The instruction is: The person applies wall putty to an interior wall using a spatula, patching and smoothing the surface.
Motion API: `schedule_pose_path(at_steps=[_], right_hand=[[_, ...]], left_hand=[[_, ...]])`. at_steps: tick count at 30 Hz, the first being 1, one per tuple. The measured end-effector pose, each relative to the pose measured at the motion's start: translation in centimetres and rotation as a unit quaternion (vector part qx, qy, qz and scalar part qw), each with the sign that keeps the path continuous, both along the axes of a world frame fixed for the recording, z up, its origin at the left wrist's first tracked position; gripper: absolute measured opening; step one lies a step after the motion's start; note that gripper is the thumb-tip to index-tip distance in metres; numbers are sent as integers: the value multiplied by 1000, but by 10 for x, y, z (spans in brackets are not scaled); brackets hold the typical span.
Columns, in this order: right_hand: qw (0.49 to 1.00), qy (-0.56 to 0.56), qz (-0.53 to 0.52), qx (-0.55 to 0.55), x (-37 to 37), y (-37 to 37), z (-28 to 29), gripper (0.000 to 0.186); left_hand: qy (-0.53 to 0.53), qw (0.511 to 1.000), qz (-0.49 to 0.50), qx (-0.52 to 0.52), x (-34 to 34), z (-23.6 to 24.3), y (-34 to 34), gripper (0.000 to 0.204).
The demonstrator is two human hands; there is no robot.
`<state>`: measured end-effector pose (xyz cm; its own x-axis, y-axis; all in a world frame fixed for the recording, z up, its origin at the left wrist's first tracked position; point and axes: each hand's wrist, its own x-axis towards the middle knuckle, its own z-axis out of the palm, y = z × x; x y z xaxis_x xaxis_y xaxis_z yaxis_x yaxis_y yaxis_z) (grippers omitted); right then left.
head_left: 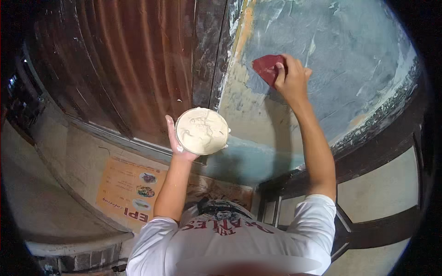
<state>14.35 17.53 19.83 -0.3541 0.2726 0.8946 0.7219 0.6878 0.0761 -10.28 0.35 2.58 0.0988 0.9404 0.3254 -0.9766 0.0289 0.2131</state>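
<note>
My left hand [176, 140] holds up a round bowl [202, 130] full of pale cream putty, its fingers smeared with the paste. My right hand [291, 78] is raised higher and presses a dark red flat scraper [268, 67] against a patchy blue-grey wall [340, 55]. The scraper lies flat on the wall surface, just left of my fingers. Both arms wear white sleeves pushed up to the elbow.
A rust-brown corrugated metal door [124, 64] stands left of the wall, with a dark frame post [209, 50] between them. An orange printed poster [131, 188] lies below. Dark railing bars [377, 230] run at the lower right.
</note>
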Motion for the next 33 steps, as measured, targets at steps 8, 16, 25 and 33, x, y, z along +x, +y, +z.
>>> schedule_pose_path(at_steps=[8,16,25,33], right_hand=[[966,-180,178,-55,12,-61,14,40],[921,-325,213,23,12,-93,3,30],[921,-310,235,33,14,-92,-5,28],[928,-269,255,26,19,-89,-13,28]], left_hand=[[-64,996,-51,29,12,28,0,105],[-14,998,51,-20,16,47,2,101],[-8,999,48,-15,30,51,5,102],[8,997,61,-50,37,51,9,98]])
